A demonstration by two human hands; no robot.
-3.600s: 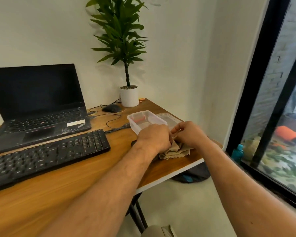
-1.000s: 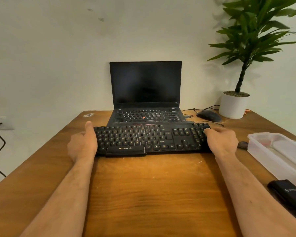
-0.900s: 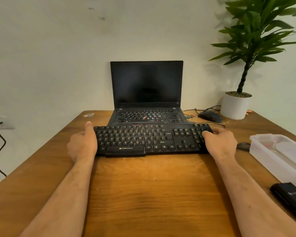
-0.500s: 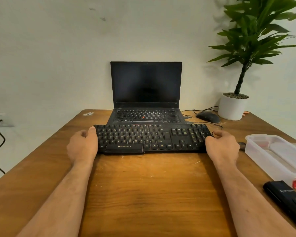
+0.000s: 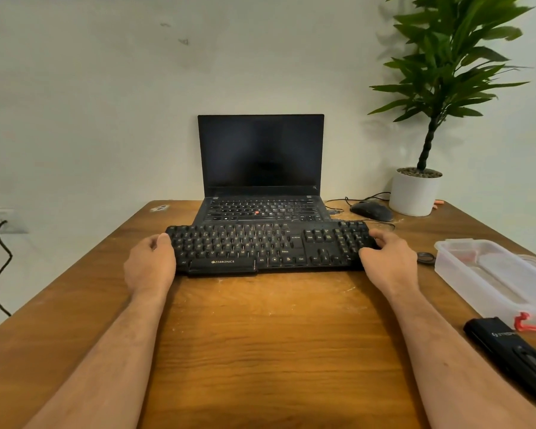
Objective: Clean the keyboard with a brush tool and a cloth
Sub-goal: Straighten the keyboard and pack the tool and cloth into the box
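Since 3.6 s ago, both hands have left the cloth at the table's right edge and gone to the keyboard; view has swung from the right side to straight on. Over the last second the keyboard has barely shifted, and the left thumb, sticking up a second ago, has now folded onto the corner keys.

Left hand (image 5: 150,267) grips the keyboard's (image 5: 266,247) left end, thumb on top of the corner keys, fingers curled around the edge. Right hand (image 5: 387,263) grips the right end, fingers curled over the numpad side. Keyboard: black, full-size, sits at 12 o'clock from the person, mid-table (image 5: 260,335), parallel to the near edge. Its far edge touches or overlaps the front of the open laptop (image 5: 260,168), screen dark.

At 1 o'clock: black mouse (image 5: 371,210) with cable, and just beside it a potted plant (image 5: 415,190) in a white pot, near the wall. At 3 o'clock: clear plastic container (image 5: 489,274), a red item at its near corner. Small dark ring-shaped object (image 5: 425,258) between right hand and container. At 4 o'clock: black oblong case (image 5: 514,351) lying near the table edge; can't tell what it holds. Cloth not clearly in view. At 9 o'clock, off the table: black cord (image 5: 2,267) hanging from a wall socket.
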